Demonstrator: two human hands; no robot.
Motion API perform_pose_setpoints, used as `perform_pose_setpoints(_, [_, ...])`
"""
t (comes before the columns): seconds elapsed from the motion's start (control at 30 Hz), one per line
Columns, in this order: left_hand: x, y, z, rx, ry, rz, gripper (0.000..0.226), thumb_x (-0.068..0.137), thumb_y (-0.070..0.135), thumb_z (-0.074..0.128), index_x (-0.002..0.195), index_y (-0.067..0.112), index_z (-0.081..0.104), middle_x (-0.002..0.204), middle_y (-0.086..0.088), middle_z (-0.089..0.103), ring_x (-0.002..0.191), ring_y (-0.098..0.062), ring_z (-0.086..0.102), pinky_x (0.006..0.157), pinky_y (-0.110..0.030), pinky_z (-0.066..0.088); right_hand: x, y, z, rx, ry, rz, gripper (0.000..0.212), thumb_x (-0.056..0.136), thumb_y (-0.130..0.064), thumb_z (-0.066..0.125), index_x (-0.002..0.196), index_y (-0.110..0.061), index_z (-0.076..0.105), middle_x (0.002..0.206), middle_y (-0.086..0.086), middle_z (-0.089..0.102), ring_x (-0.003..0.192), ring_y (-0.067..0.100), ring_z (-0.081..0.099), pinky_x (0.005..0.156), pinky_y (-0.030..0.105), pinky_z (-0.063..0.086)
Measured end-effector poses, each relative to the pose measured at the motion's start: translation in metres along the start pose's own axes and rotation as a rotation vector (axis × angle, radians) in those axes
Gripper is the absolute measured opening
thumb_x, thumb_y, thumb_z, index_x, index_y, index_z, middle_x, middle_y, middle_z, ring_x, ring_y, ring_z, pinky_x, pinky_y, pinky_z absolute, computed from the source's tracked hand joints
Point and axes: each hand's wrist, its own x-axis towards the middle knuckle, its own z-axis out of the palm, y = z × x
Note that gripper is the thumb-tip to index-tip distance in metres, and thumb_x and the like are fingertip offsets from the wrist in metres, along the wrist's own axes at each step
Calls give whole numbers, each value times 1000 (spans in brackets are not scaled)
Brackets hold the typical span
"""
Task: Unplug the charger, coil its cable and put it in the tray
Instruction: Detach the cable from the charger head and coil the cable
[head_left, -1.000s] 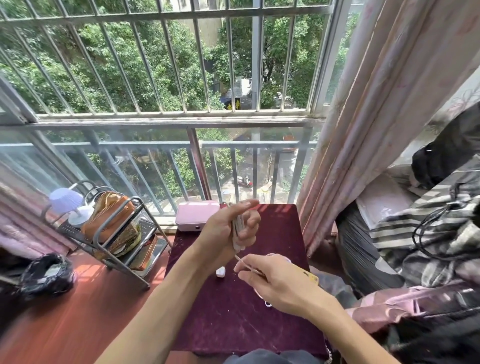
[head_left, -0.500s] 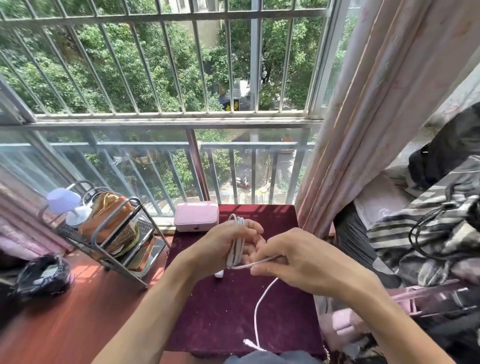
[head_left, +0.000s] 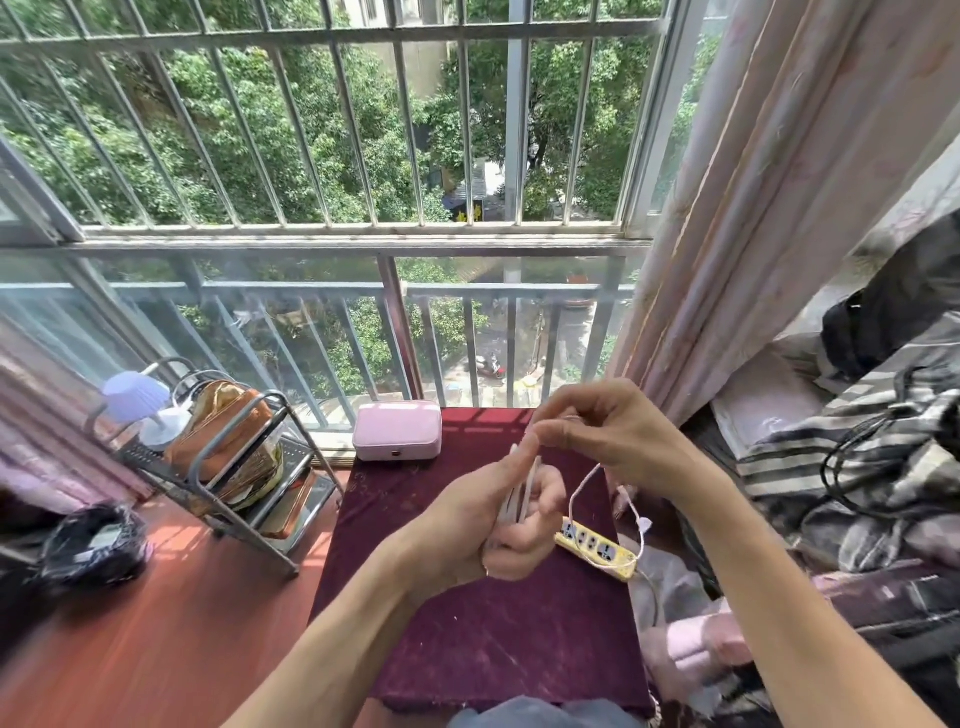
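Sunlight pours through a barred window (head_left: 511, 130) across the top of the frame, green trees (head_left: 363, 135) beyond. A pink curtain (head_left: 769, 197) hangs at upper right; a maroon-covered table (head_left: 493, 634) stands lower centre, a metal rack (head_left: 304, 454) at left on a reddish-brown surface (head_left: 156, 639).

- There is a single view, from a wide-angle camera worn on the person's head, looking forward and down.
- It faces a barred window (head_left: 363, 244) at 12 o'clock, and the bars bow near the frame edges.
- The table (head_left: 467, 623) lies close below, towards 6 o'clock.
- A wire rack (head_left: 301, 457) sits at 9 o'clock and a curtain (head_left: 753, 234) at 2 o'clock.
- The left hand (head_left: 498, 525) and right hand (head_left: 618, 436) are near the centre, close to the lens.
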Motion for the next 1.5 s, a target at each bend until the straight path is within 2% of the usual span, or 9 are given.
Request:
perform_pose_setpoints(0.07, [0, 1, 6, -7, -28, 17, 49, 102, 49, 28, 87, 10, 54, 46, 2, 24, 38, -11, 27, 40, -22, 22, -2, 7, 6, 85, 48, 3, 18, 87, -35, 76, 92, -19, 82, 83, 44, 64, 70, 45, 62, 70, 49, 46])
perform_pose_setpoints(0.23, [-5, 2, 14, 149, -121, -15, 19, 108, 20, 39, 116, 7, 51, 63, -5, 39, 55, -14, 52, 59, -23, 44, -7, 16, 18, 286, 98, 8, 12, 84, -29, 76, 84, -17, 80, 73, -12, 74, 64, -4, 62, 65, 8, 48])
perform_pose_setpoints(0.37, [-1, 5, 15, 0, -131, 3, 16, 102, 25, 52, 105, 9, 51, 58, 7, 33, 45, -4, 31, 46, -21, 21, -5, 18, 27, 331, 191, 24, 16, 82, -37, 78, 82, -22, 83, 73, 28, 63, 62, 26, 50, 59, 25, 40])
perform_pose_setpoints(0.53, [12, 18, 7, -359, -27, 170, 59, 99, 62, 27, 73, 13, 46, 44, 7, 19, 34, -9, 10, 40, -25, -1, 0, 35, 56, 371, 266, 110, 37, 106, -2, 52, 91, -21, 80, 81, -8, 78, 76, 7, 72, 76, 22, 57])
perform_pose_setpoints(0.73, [13, 22, -9, -239, 175, 198, 49, 103, 47, 28, 68, 17, 43, 43, 7, 17, 32, -10, 13, 37, -23, 8, -4, 62, 83, 237, 255, 188, 45, 111, -5, 49, 92, -37, 76, 93, 7, 70, 90, 27, 65, 86, 65, 53])
perform_pose_setpoints(0.93, [9, 21, -17, -165, 253, 292, 36, 108, 32, 31, 83, 11, 47, 50, 6, 24, 40, -9, 17, 45, -25, 13, -23, 68, 90, -114, 123, 218, 46, 108, -23, 46, 78, -52, 66, 60, -27, 63, 51, -4, 54, 53, 11, 42])
perform_pose_setpoints(1.03, [13, 19, -23, -72, 410, 294, 27, 106, 23, 36, 85, 10, 47, 52, 4, 30, 41, -8, 26, 46, -23, 21, -35, 63, 91, -278, 24, 231, 36, 105, -43, 44, 70, -46, 51, 54, -23, 50, 46, 2, 40, 51, 18, 32])
perform_pose_setpoints(1.2, [20, 12, -41, 114, 652, 196, 25, 108, 12, 34, 87, 7, 47, 55, -2, 40, 45, -15, 43, 55, -27, 34, -49, 45, 80, -597, -148, 174, 39, 108, -49, 42, 108, -20, 68, 91, -2, 76, 81, 15, 69, 77, 43, 55])
perform_pose_setpoints(1.5, [-3, -3, -46, 656, 421, -66, 20, 104, 26, 50, 96, 13, 64, 80, 2, 67, 72, -5, 62, 70, -16, 50, -43, -1, 38, -700, -180, 108, 28, 97, -54, 63, 98, -31, 79, 76, -17, 57, 74, 2, 52, 70, 25, 43])
